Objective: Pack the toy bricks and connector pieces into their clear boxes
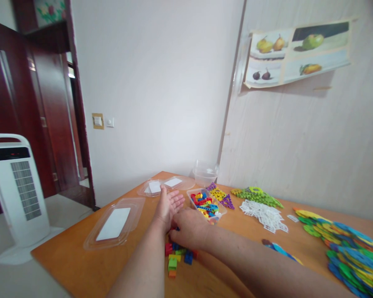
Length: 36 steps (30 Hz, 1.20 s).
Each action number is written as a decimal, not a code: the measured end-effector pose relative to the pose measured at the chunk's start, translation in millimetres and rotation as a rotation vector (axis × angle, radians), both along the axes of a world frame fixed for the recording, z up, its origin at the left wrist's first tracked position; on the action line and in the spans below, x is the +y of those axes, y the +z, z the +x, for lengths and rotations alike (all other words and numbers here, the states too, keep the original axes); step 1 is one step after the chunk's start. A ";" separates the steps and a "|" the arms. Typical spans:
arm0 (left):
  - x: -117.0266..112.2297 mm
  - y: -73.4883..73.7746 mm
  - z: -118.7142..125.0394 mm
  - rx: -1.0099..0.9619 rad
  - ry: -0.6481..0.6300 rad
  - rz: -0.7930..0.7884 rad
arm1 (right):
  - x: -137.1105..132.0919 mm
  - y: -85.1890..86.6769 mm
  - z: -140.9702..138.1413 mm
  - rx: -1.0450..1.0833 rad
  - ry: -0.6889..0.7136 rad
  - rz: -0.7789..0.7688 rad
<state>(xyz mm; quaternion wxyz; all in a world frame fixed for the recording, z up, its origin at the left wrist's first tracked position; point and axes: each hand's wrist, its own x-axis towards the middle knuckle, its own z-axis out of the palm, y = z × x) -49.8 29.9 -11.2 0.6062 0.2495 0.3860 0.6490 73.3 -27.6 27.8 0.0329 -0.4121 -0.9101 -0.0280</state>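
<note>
My left hand [170, 206] is open, palm turned up and toward the right, with its fingers stretched out and nothing visible on them. Close against it, my right hand [189, 227] is closed, its fingers curled downward. A bit of dark blue shows by those fingertips, but what they hold is hidden. Just below both hands lies a loose pile of coloured building blocks [173, 263] in red, blue, yellow, green and orange. Behind my right hand stands a clear plastic box [221, 211] holding more building blocks [205, 203].
Clear lids with white labels [113, 223] lie left and behind. A clear tub [206, 173] stands at the back. Purple and yellow pieces [218, 193], green pieces [257, 195], white pieces [264, 214] and coloured discs [357, 256] cover the right side of the wooden table [62, 252].
</note>
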 end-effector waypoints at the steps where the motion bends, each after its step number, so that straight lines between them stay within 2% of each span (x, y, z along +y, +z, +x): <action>1: -0.5 0.4 0.3 -0.004 0.007 0.001 | -0.4 1.3 1.0 0.017 -0.001 -0.003; 6: -2.1 -1.4 2.0 0.014 0.022 0.026 | 11.9 18.9 14.8 0.206 -0.046 -0.026; 10: -0.4 -6.3 1.8 0.018 0.030 0.049 | 46.7 34.9 30.3 0.393 -0.203 0.044; 13: 1.8 -9.1 0.8 0.018 0.019 0.054 | 74.5 38.4 40.8 0.459 -0.291 0.028; 18: 4.2 -11.1 1.4 0.046 0.004 0.055 | 95.0 26.4 51.0 0.542 -0.325 -0.043; 24: 1.7 -12.9 8.2 0.225 -0.046 0.109 | 89.3 5.7 39.9 0.749 -0.270 -0.259; 27: -1.1 -12.6 9.3 0.213 -0.116 0.170 | 89.4 -0.3 32.2 0.840 -0.263 -0.330; 31: -6.1 -8.8 9.2 0.165 -0.177 0.209 | 94.0 -6.0 29.6 0.915 -0.278 -0.383; 36: -11.6 -4.5 8.9 0.192 -0.239 0.210 | 96.5 -8.2 33.0 0.964 -0.295 -0.364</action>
